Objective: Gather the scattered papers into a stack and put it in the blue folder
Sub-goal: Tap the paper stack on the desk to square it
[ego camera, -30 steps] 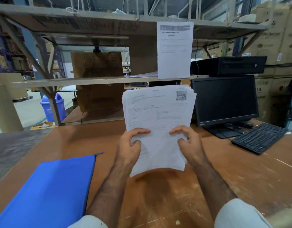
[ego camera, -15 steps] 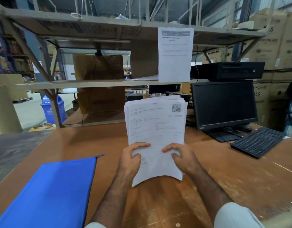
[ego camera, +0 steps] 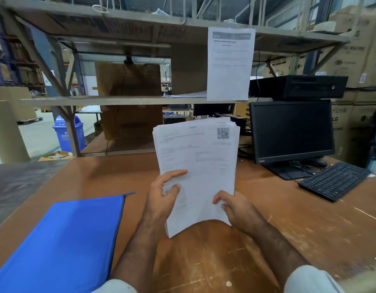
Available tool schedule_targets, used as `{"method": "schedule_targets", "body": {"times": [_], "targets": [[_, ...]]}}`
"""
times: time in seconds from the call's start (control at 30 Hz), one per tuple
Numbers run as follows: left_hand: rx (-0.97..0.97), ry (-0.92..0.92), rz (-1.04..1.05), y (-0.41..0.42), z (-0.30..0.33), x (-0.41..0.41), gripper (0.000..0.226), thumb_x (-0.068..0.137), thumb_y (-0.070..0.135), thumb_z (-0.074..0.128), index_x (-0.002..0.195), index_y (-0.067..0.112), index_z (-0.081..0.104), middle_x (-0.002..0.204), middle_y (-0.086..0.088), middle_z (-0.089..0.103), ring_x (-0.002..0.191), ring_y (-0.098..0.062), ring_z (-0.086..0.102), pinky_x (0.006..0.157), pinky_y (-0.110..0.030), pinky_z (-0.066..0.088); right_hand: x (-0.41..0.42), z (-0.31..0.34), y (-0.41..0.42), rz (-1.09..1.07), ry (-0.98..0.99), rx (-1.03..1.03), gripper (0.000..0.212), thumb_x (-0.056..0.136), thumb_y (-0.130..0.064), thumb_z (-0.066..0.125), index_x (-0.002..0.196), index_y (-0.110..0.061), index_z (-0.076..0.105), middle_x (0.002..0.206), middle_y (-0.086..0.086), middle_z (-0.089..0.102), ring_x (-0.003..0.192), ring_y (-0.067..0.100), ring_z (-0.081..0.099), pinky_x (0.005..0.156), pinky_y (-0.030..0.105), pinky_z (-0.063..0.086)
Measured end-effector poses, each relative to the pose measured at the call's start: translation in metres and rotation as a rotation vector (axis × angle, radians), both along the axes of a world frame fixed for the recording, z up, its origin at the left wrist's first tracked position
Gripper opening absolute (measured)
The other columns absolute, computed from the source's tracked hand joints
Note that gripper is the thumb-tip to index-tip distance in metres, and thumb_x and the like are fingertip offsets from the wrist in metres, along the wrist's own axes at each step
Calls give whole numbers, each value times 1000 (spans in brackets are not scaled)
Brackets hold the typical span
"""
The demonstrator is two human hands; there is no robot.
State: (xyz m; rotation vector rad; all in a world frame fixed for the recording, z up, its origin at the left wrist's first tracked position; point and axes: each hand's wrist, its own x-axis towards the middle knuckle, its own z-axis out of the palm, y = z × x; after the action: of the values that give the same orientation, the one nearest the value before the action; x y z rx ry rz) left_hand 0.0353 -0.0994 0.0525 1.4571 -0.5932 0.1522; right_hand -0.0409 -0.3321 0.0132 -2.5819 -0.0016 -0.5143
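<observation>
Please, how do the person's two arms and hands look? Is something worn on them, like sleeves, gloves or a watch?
Both forearms are bare. The left hand and the right hand wear no gloves, and no ring, watch or bracelet shows. At the bottom edge, each arm comes out of a light, whitish cloth sleeve pushed up near the elbow. The sleeves look plain, with no marking visible.

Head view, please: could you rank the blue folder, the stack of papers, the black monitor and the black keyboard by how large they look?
1. Flat blue fabric folder, though it lies nearest the camera.
2. Black monitor and white printed paper stack: too alike to rank.
3. Black keyboard.
</observation>
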Motion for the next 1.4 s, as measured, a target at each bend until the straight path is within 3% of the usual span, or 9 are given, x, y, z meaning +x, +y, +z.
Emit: {"method": "schedule_targets", "body": {"times": [0.13, 0.2, 0.4, 0.47, 0.53, 0.63, 0.77, 1.1, 1.4], "targets": [[79, -50, -23, 2, 2, 0, 47, 92, -9, 58, 96, 32, 82, 116, 25, 70, 117, 2, 60, 100, -34, 56, -4, -8, -1, -10, 170, 27, 24, 101, -21, 48, 85, -37, 57, 90, -4, 54, 75, 10, 48, 66, 20, 40], [83, -37, -35, 4, 6, 4, 45, 92, -8, 60, 92, 31, 83, 115, 23, 71, 120, -2, 60, 99, -35, 57, -6, 1, -1, 13, 201, 31, 21, 101, -22, 47, 85, -30, 58, 82, -6, 52, 68, 9, 49, 62, 14, 38], [68, 7, -111, 7, 16, 7, 50, 92, -13, 57, 85, 29, 84, 113, 21, 73, 118, -9, 63, 93, -33, 59, -22, 59, 6, -125, 583, -531, 22, 92, -57, 53, 102, -37, 54, 110, -6, 59, 96, 16, 58, 76, 33, 51], [63, 23, -122, 8, 18, 7, 51, 91, -14, 57, 84, 29, 84, 114, 23, 72, 117, -7, 62, 95, -34, 59, -35, 100, 21, -234, 389, -629, 26, 93, -59, 52, 101, -35, 57, 103, -9, 64, 91, 14, 60, 75, 32, 49], [68, 16, -115, 8, 18, 5, 51, 90, -14, 56, 87, 28, 85, 115, 24, 72, 116, -4, 62, 95, -34, 58, -45, 144, 43, -246, -153, -546, 27, 96, -57, 49, 108, -35, 59, 104, -11, 67, 96, 12, 64, 80, 32, 52], [57, 21, -135, 9, 18, 3, 50, 91, -14, 55, 91, 26, 85, 117, 18, 73, 114, -6, 65, 95, -37, 59, -36, 181, 64, -156, -603, -451, 64, 93, -57, 48, 148, -25, 44, 147, -2, 50, 139, 18, 44, 105, 44, 36], [55, 41, -144, 10, 21, -1, 47, 91, -11, 58, 93, 28, 84, 125, 11, 70, 118, -14, 64, 96, -40, 59, -15, 182, 60, -265, -272, -681, 77, 94, -66, 39, 157, -23, 28, 158, -4, 37, 150, 17, 28, 121, 56, 15], [84, 73, -211, 13, 25, -9, 43, 95, -9, 58, 95, 26, 85, 121, 11, 73, 115, -11, 65, 93, -34, 60, -10, 188, 68, -220, -208, -550, 76, 91, -37, 51, 158, -18, 20, 162, -2, 30, 149, 15, 26, 123, 56, 9], [56, 113, -213, 11, 27, -15, 43, 97, -8, 56, 91, 23, 85, 122, 10, 71, 112, -14, 66, 87, -32, 61, 5, 189, 97, -20, -187, -530, 83, 80, -45, 44, 157, -20, 26, 157, -2, 37, 145, 16, 32, 123, 53, 9]]}}
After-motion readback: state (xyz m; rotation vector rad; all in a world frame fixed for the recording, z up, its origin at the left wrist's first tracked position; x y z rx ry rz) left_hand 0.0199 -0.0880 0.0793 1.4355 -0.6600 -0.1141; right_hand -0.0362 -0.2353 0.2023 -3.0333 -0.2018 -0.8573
